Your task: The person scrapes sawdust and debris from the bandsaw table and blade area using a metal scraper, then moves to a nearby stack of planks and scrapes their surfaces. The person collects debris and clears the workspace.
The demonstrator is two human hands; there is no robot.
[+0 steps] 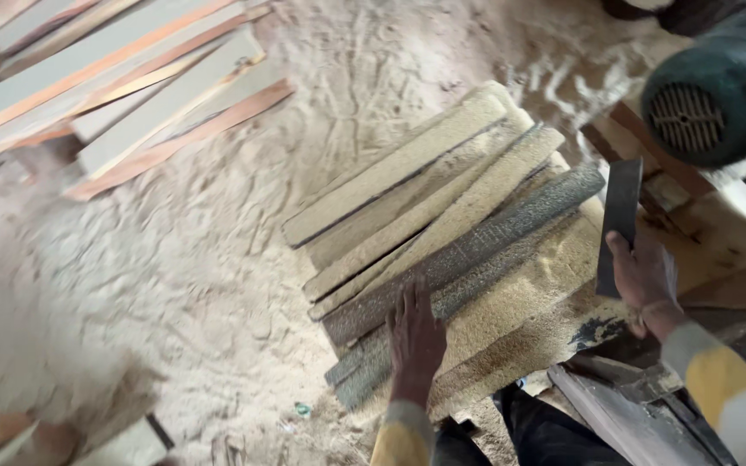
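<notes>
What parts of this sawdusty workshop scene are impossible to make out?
Head view:
- Green round motor housing: cut off by the right edge.
- Sawdust-coated wooden slats: lower layers hidden under the top ones.
- Left hand covers part of a dark slat.
- Right hand hides the dark flat board's lower end.

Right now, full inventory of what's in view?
slats: about ten, sawdust-coated tan and grey, stacked at centre
planks: count unclear, pale with reddish edges, upper left
sawdust: tan, covers the floor
motor: one, dark green, vented end, upper right
dark piece: one, flat, dark grey, upright at the stack's right
boards: a few, dark, lower right
wood scraps: a few, pale, lower left, blurred
left hand: flat on the grey slats at the stack's near edge
right hand: grips the dark piece's lower end
sleeves: two, yellow and grey
</notes>
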